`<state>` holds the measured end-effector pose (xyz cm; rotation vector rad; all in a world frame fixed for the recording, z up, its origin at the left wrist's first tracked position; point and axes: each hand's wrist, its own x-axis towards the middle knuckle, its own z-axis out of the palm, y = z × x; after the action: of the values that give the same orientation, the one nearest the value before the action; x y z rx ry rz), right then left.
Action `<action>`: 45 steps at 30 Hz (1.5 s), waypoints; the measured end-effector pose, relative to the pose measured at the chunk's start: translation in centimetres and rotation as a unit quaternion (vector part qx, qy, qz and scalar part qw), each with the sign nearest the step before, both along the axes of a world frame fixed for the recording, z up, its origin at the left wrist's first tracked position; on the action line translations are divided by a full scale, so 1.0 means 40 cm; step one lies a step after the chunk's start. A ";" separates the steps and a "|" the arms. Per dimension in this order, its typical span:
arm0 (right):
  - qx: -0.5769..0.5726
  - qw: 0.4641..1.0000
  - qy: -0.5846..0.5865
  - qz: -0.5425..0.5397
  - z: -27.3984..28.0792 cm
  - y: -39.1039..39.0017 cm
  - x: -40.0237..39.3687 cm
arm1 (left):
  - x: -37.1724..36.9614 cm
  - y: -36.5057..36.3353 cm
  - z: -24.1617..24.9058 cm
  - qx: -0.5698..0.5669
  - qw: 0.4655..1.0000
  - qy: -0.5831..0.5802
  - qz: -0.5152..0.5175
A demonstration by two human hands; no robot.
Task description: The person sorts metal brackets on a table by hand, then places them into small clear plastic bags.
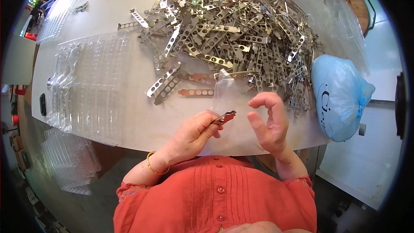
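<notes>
My left hand (pixel 196 130), with a gold bangle at the wrist, is closed around a metal bracket (pixel 226 117) whose notched end sticks out past the fingers. It may be more than one piece; the fingers hide most of it. Just to the right, my right hand (pixel 270 123) is raised with thumb and fingers apart, holding nothing. Beyond both hands lies a big heap of perforated metal brackets (pixel 241 30). A few loose brackets (pixel 164 82) rest at its near left edge, and a crumpled clear plastic bag (pixel 223 88) lies in front of the heap.
Clear ribbed plastic trays (pixel 92 88) cover the table's left side, with more trays (pixel 71 159) below the edge. A tied blue plastic bag (pixel 338 97) sits at the right edge. A small black object (pixel 42 104) lies far left. Clear plastic sheets (pixel 345 26) lie at the back right.
</notes>
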<state>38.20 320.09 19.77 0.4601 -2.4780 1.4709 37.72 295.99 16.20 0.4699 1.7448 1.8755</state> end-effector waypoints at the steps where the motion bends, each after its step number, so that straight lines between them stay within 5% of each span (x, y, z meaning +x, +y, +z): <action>1: -0.059 0.998 -0.027 -0.008 -0.004 0.003 -0.007 | 0.000 0.002 0.005 0.000 1.000 -0.001 0.000; 6: -0.052 0.998 -0.026 -0.015 0.037 -0.017 -0.036 | 0.007 0.015 0.031 -0.189 0.945 0.265 0.000; 9: -0.001 1.000 -0.018 -0.016 0.037 -0.031 -0.039 | 0.020 0.022 0.030 -0.245 0.921 0.303 -0.002; 14: 0.032 0.998 -0.024 -0.041 0.014 -0.033 -0.034 | 0.030 0.022 0.017 -0.268 0.909 0.320 0.006; 22: -0.221 0.951 -0.208 -0.057 0.029 -0.015 -0.020 | 0.023 0.015 0.022 -0.267 0.904 0.333 -0.016; 29: -0.172 0.949 -0.264 -0.028 0.018 0.004 -0.026 | 0.025 0.012 0.032 -0.267 0.900 0.340 -0.061; 37: -0.081 0.980 -0.169 -0.067 0.002 0.010 -0.033 | 0.021 0.007 0.043 -0.270 0.904 0.321 -0.084; 40: -0.134 0.953 -0.265 -0.065 0.018 0.008 -0.032 | 0.019 0.011 0.048 -0.278 0.900 0.325 -0.084; 45: -0.186 0.944 -0.269 -0.036 0.005 0.016 -0.029 | 0.017 0.006 0.043 -0.289 0.891 0.342 -0.073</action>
<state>37.02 320.71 19.98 -0.1247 -2.4394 2.2054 38.38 296.24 17.91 1.0644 2.5012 1.0346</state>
